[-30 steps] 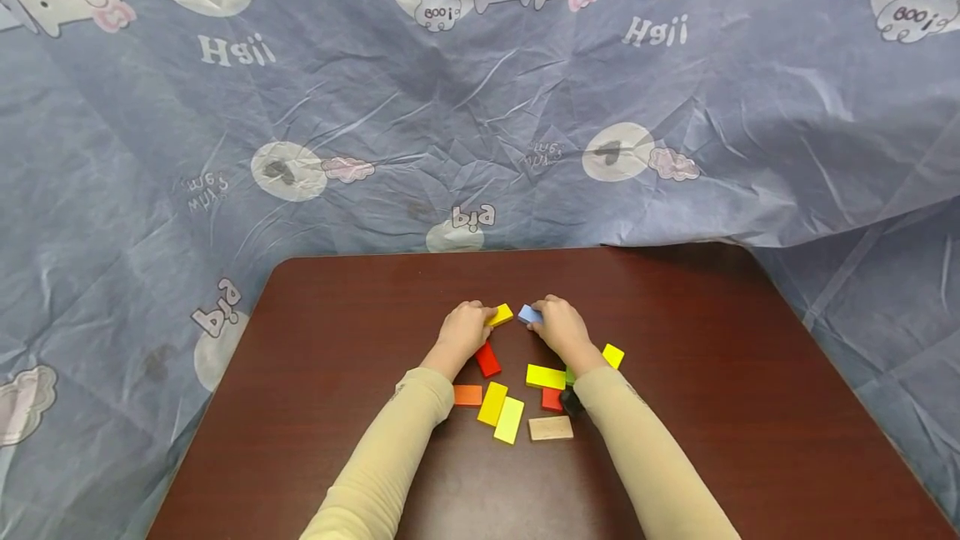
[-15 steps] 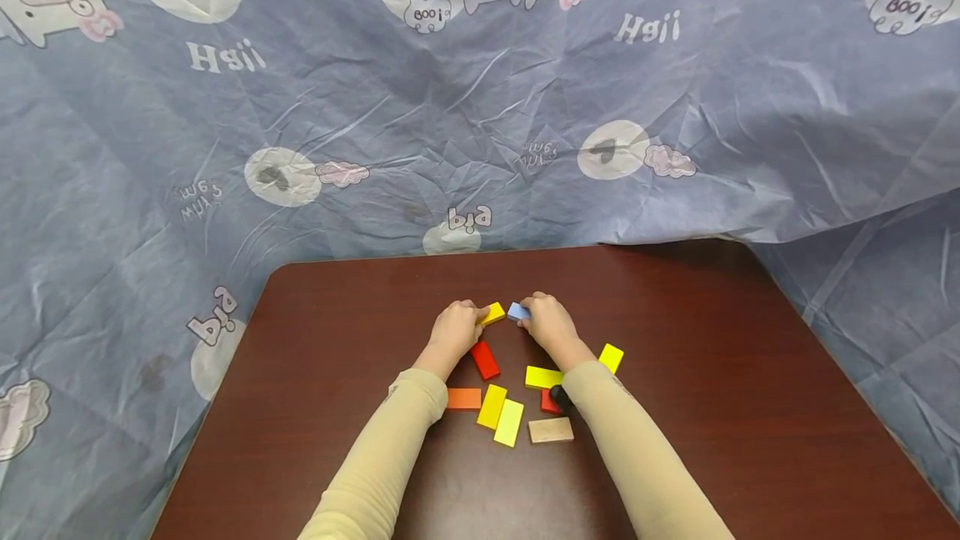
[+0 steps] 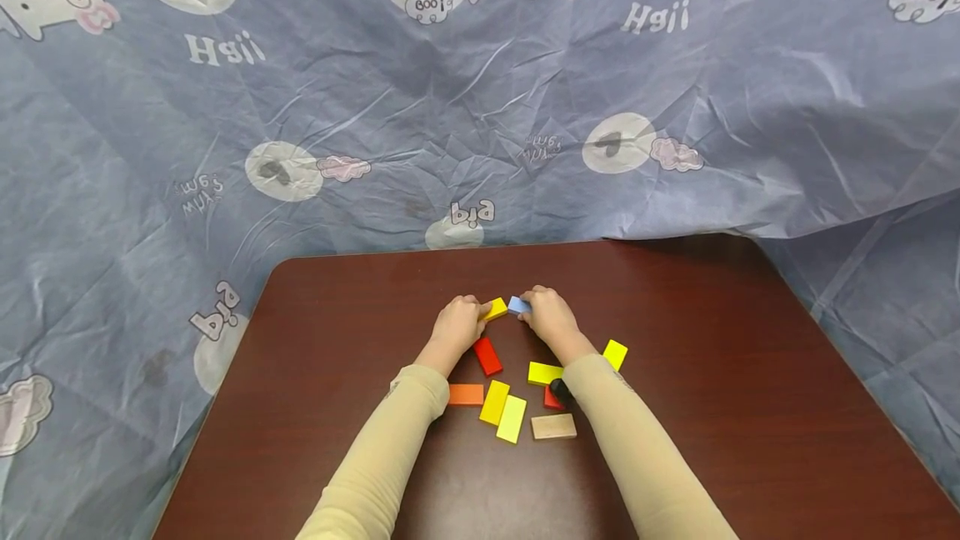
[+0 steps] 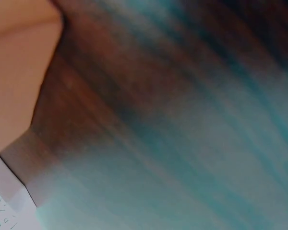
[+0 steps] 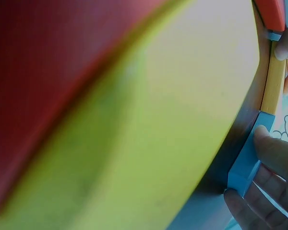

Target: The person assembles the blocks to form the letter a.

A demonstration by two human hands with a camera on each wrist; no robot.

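In the head view my left hand (image 3: 456, 330) grips a yellow block (image 3: 495, 308) flat near the middle of the table. Facing it, my right hand (image 3: 552, 322) holds a light blue block (image 3: 517, 305) between thumb and fingers. The right wrist view shows the blue block (image 5: 244, 163) end to end with the yellow block (image 5: 272, 88), thumb on its face and fingers under its lower end. Just below the left hand lies a red block (image 3: 487, 356). The left wrist view is mostly blurred tabletop, with skin at its left edge.
Nearer me lie an orange block (image 3: 467, 394), two yellow blocks (image 3: 494, 402), a plain wood block (image 3: 553, 427) and another yellow block (image 3: 545, 373). A red block (image 3: 553, 398) is partly hidden by a black object (image 3: 561, 391) at the right cuff. A patterned cloth (image 3: 420, 123) hangs behind the table.
My right hand has moved left with the blue block, and the small gap to the yellow block has closed. Both hands keep their grip; the head view has shifted slightly.
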